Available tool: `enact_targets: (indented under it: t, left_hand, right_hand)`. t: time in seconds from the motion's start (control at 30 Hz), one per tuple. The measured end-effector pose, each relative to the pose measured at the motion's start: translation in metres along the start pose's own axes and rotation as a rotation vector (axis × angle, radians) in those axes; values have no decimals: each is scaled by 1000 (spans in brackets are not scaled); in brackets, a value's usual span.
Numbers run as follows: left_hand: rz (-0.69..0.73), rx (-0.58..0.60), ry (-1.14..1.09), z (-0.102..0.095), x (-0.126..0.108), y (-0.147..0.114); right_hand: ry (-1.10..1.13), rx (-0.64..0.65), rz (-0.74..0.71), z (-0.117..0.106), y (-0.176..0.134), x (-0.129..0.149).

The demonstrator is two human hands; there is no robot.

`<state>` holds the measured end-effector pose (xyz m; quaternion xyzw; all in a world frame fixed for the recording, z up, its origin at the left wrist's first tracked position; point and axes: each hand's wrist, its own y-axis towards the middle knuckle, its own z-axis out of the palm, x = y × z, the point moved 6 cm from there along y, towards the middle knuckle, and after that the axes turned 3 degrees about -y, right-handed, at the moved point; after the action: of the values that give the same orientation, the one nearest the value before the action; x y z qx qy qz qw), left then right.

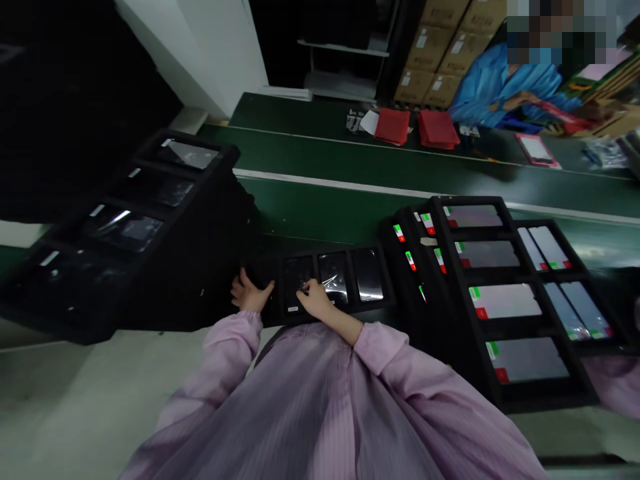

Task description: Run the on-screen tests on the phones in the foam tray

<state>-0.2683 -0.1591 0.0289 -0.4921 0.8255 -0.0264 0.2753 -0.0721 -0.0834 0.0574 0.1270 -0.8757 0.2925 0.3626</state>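
A black foam tray (389, 288) lies in front of me on the bench, with dark glossy phone-sized panels (369, 273) in its compartments. At the tray's left end is my left hand (251, 293), its thumb and fingers spread apart. My right hand (316, 300) reaches over the panel left of the middle (295, 272), thumb and fingertips drawn together in a pinch. Whatever those fingertips hold, if anything, is too small to make out. Part of the leftmost compartment is dark and hard to see.
To the left rises a stack of black foam trays (185, 233) with dark panels on top. More stacked trays (525, 267) at right hold lighter panels with green and red labels. Beyond the green bench (310, 207) are red sheets (393, 127), cartons (430, 50) and a person in blue (500, 83).
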Motion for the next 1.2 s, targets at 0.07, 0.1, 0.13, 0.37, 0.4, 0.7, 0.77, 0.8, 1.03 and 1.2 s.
enact_targets:
  t: [0.07, 0.1, 0.13, 0.37, 0.4, 0.7, 0.77, 0.8, 1.03, 1.2]
  left_hand:
    - [3, -13, -15, 0, 1, -1]
    - [7, -17, -24, 0, 0, -2]
    - [12, -17, -31, 1, -2, -2]
    - [-25, 15, -41, 3, -6, 2]
    - [-17, 20, -48, 3, -5, 3]
    - [-20, 47, -36, 3, -1, 8]
    - [-10, 57, -42, 2, -1, 8]
    - [0, 60, -46, 2, -1, 8]
    - [46, 59, -95, 3, 4, 9]
    - [41, 80, -166, 2, 4, 8]
  right_hand:
    - [-17, -10, -4, 1, 5, 2]
    - [-24, -16, -11, 2, 6, 3]
    - [-30, -21, -22, 2, 8, 5]
    - [-3, -11, -68, -15, 6, -5]
    - [10, -9, -66, -21, 3, -11]
    - [-50, -266, 89, -74, -17, -65]
    - [-45, -258, 83, -71, -14, -67]
    - [-45, -261, 80, -70, -12, -66]
    - [-63, -288, 24, -69, -9, -56]
    - [-76, -293, 2, -84, -13, -62]
